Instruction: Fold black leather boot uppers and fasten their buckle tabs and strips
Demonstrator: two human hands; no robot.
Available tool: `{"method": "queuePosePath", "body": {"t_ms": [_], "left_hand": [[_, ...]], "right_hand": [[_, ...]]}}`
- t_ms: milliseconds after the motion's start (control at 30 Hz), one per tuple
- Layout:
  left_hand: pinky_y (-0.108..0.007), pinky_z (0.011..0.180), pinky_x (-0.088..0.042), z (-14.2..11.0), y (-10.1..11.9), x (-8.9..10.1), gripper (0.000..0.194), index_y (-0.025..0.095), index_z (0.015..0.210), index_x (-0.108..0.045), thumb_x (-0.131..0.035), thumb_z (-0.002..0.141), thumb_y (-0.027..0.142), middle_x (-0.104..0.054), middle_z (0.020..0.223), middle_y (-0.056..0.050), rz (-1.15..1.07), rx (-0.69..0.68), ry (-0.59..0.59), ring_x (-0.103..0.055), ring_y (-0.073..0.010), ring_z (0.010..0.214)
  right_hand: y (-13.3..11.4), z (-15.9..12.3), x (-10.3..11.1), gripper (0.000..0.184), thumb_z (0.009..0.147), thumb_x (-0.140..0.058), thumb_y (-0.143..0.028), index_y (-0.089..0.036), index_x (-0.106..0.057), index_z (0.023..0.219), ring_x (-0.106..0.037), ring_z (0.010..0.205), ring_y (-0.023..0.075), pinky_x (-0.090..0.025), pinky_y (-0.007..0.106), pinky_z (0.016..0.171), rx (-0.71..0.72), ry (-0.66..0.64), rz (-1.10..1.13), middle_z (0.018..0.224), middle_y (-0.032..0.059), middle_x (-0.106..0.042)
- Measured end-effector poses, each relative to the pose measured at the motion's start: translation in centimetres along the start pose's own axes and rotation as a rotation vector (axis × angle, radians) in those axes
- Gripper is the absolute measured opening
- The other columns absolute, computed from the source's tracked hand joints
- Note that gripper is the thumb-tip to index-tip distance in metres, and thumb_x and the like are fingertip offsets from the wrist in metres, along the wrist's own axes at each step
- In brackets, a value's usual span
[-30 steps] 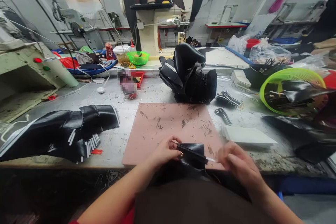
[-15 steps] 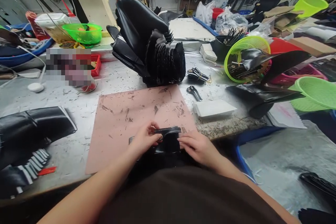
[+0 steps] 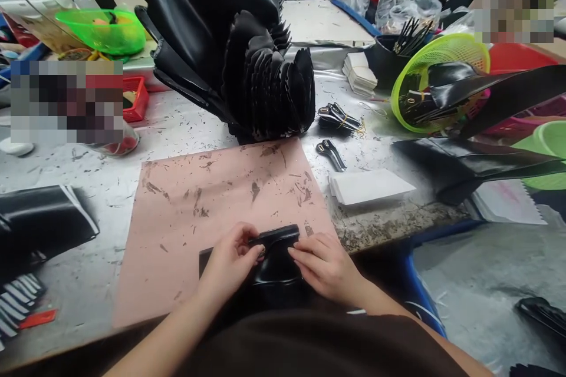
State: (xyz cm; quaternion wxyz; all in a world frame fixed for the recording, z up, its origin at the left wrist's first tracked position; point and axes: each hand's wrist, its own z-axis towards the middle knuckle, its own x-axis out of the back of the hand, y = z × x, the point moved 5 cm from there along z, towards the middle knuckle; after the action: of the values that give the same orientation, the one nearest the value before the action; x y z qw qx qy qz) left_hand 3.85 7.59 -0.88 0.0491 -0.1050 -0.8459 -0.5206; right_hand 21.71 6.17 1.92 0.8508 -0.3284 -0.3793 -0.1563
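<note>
A shiny black leather piece (image 3: 278, 262) with a folded upper edge lies at the near edge of a pink board (image 3: 177, 206), partly over my lap. My left hand (image 3: 234, 256) pinches its folded edge between thumb and fingers. At its right end, my right hand (image 3: 325, 262) closes thumb and fingertips on the side edge. A small white strip (image 3: 356, 311) shows by my right forearm, against the dark apron. Behind the board stands a bundle of black leather pieces (image 3: 265, 82).
Right of the board are a white stack (image 3: 371, 187), black straps with metal eyelets (image 3: 331, 154), a tied strap bundle (image 3: 340, 118) and a yellow-green basket (image 3: 404, 88). More black leather (image 3: 44, 221) lies left. A red tray (image 3: 136, 100) sits at the back left.
My right hand, earlier out to the right with a white strip stretched from the leather, has come in to the piece's right edge. My left hand keeps its pinch. The view has turned right and lowered.
</note>
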Motion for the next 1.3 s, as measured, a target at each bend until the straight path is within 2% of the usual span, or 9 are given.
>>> {"method": "queuePosePath", "body": {"t_ms": [267,333,467,567,633,767,867,1067,1300], "left_hand": [[-0.023,0.053,-0.049,0.0,-0.2,0.0,0.021,0.019,0.080,-0.047,-0.059,0.066,0.029,-0.050,0.061,0.006,0.044,0.004,0.003,-0.058,-0.0116,0.057],[-0.023,0.054,-0.049,0.0,-0.1,-0.1,0.020,0.019,0.080,-0.048,-0.058,0.067,0.029,-0.051,0.062,0.005,0.059,0.003,0.003,-0.058,-0.0119,0.057],[-0.023,0.054,-0.050,0.1,0.1,-0.1,0.017,0.019,0.080,-0.048,-0.057,0.069,0.028,-0.051,0.062,0.005,0.100,-0.005,0.004,-0.059,-0.0120,0.057],[-0.022,0.052,-0.049,-0.3,0.3,-0.1,0.014,0.019,0.083,-0.050,-0.055,0.072,0.028,-0.053,0.061,0.005,0.200,-0.051,0.018,-0.058,-0.0114,0.056],[-0.021,0.052,-0.049,-0.9,0.9,0.0,0.013,0.020,0.087,-0.052,-0.053,0.075,0.026,-0.056,0.063,0.004,0.333,-0.174,0.057,-0.058,-0.0105,0.055],[-0.020,0.059,-0.048,-2.6,2.6,-0.4,0.013,0.019,0.090,-0.057,-0.046,0.083,0.019,-0.061,0.073,0.000,0.637,-0.581,0.064,-0.058,-0.0101,0.062],[-0.020,0.056,-0.048,-3.1,2.8,-0.7,0.017,0.018,0.091,-0.060,-0.044,0.085,0.017,-0.061,0.072,-0.002,0.739,-0.718,0.055,-0.057,-0.0102,0.062],[-0.021,0.061,-0.050,-3.0,2.5,-0.4,0.019,0.017,0.093,-0.062,-0.045,0.086,0.019,-0.063,0.074,-0.003,0.748,-0.709,0.130,-0.059,-0.0104,0.064],[-0.021,0.056,-0.048,-2.9,2.4,-0.7,0.027,0.017,0.094,-0.063,-0.037,0.089,0.023,-0.058,0.068,-0.003,0.906,-0.617,0.108,-0.054,-0.0099,0.058]], "right_hand": [[0.2,-0.1,0.1,0.021,0.077,-0.053,-0.009,-0.014,-0.062,0.094,-0.055,0.076,0.0173,-0.047,0.032,0.065,-0.019,0.001,-0.017,0.082,0.0081,-0.062],[0.2,0.0,0.2,0.021,0.077,-0.052,-0.009,-0.014,-0.062,0.094,-0.056,0.081,0.0183,-0.047,0.033,0.067,-0.015,0.001,-0.039,0.087,0.0098,-0.062],[-0.1,0.3,0.0,0.019,0.078,-0.049,-0.008,-0.012,-0.061,0.092,-0.052,0.104,0.0223,-0.044,0.037,0.084,0.041,-0.083,-0.071,0.111,0.0140,-0.059],[-0.3,0.5,-0.3,0.018,0.080,-0.044,-0.008,-0.013,-0.060,0.088,-0.049,0.112,0.0219,-0.036,0.041,0.096,0.038,-0.164,-0.100,0.117,0.0117,-0.057],[-0.3,0.6,-0.4,0.019,0.081,-0.042,-0.009,-0.014,-0.059,0.087,-0.049,0.112,0.0207,-0.034,0.041,0.097,0.014,-0.184,-0.114,0.118,0.0098,-0.057],[-0.4,0.5,-0.5,0.020,0.081,-0.040,-0.009,-0.015,-0.059,0.088,-0.051,0.111,0.0196,-0.032,0.041,0.097,-0.027,-0.212,-0.126,0.118,0.0081,-0.057],[-0.4,0.7,-0.4,0.021,0.081,-0.041,-0.009,-0.016,-0.059,0.089,-0.051,0.110,0.0185,-0.031,0.039,0.096,-0.053,-0.219,-0.124,0.117,0.0066,-0.058],[-0.6,1.4,-0.7,0.038,0.081,-0.040,-0.009,-0.017,-0.052,0.115,-0.053,0.101,0.0191,-0.032,0.037,0.087,-0.060,-0.236,-0.176,0.109,0.0043,-0.062],[-0.5,1.5,-1.2,0.049,0.071,-0.044,-0.007,-0.019,-0.054,0.117,-0.051,0.092,0.0230,-0.034,0.040,0.080,-0.043,-0.250,-0.229,0.101,0.0077,-0.062]]}}
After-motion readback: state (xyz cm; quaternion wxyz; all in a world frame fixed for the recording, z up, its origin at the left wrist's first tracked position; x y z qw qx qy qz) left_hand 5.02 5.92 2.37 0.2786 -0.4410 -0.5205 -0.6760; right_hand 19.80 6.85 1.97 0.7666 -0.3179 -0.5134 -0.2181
